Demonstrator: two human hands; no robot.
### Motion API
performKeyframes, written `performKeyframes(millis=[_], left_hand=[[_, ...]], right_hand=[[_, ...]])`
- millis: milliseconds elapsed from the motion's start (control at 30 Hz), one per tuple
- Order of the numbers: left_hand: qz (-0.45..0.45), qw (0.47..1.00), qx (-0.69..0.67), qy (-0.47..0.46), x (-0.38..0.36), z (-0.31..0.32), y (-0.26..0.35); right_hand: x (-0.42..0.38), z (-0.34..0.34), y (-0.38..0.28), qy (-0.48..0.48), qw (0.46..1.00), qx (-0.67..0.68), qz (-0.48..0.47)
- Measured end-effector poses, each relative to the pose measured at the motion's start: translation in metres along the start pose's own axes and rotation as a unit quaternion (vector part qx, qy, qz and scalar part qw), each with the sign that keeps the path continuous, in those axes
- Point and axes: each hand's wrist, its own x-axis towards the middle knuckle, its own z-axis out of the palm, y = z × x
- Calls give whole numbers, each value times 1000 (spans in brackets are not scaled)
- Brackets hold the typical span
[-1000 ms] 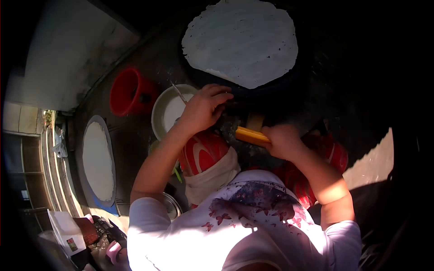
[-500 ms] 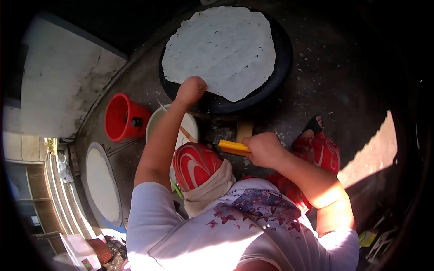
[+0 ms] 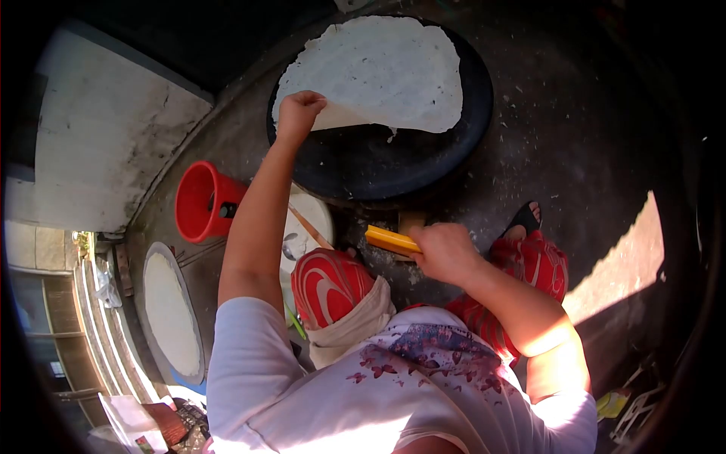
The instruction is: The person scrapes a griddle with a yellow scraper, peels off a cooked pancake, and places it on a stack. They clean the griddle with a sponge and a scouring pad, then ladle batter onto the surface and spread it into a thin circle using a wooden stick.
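Observation:
A large, thin, pale flatbread [image 3: 382, 68] lies over the far part of a round black griddle [image 3: 355, 163]. My left hand [image 3: 300, 115] pinches the flatbread's near left edge and holds it lifted and folded back. The griddle's near side shows bare, with a small scrap hanging at the bread's edge. Closer to my body, my right hand [image 3: 448, 253] is closed around a flat yellow scraper [image 3: 392, 240], held in the air short of the griddle and apart from it.
Between my knee and the griddle stands a white tub [image 3: 311, 208] with a wooden-handled tool [image 3: 308, 225] in it. A red bucket [image 3: 203, 203] is left of that. Further left lies a round board bearing a pale flatbread sheet [image 3: 172, 314]. A pale wall [image 3: 113, 136] rises at upper left.
My left hand has moved up and away from me, peeling the flatbread's near edge off the griddle and folding it back. My right hand with the scraper has barely moved.

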Motion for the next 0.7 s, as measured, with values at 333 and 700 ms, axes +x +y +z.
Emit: performKeyframes(millis=[333, 700], left_hand=[[211, 968, 138, -14, -5, 10, 38], [218, 964, 137, 62, 25, 3, 56]], right_hand=[[49, 24, 12, 266, 928, -182, -185], [148, 4, 67, 322, 901, -289, -42]])
